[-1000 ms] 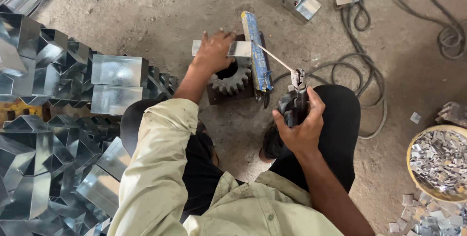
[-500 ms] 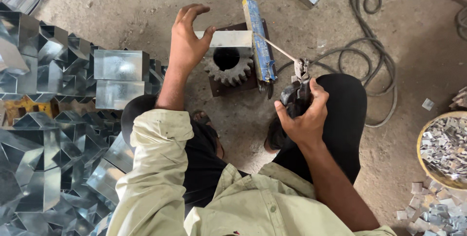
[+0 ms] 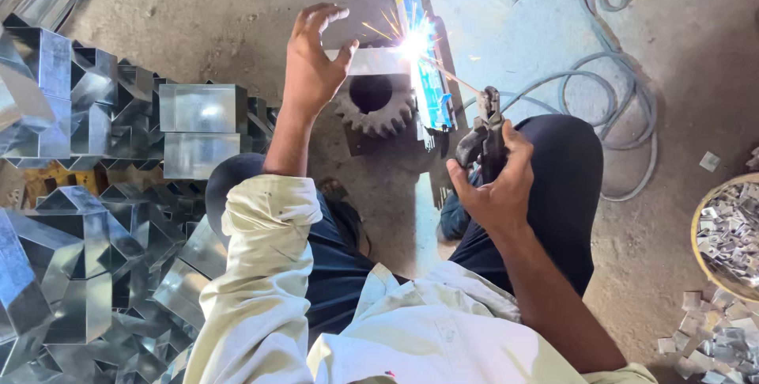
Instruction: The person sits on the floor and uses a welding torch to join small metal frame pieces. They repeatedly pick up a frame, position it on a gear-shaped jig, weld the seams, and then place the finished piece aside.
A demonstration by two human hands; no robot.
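The stack of folded sheet-metal boxes (image 3: pixel 198 127) sits unmoved, left of the left hand (image 3: pixel 312 64). That hand has lifted off the small metal piece (image 3: pixel 371 60) and now hovers open with fingers spread, the piece just to its right and the gear (image 3: pixel 378 103) below it. A bright spark (image 3: pixel 415 44) now burns at the piece's right end, where none showed before. The right hand (image 3: pixel 498 186) stays clenched around the welding holder (image 3: pixel 484 135), its rod reaching up-left to the spark.
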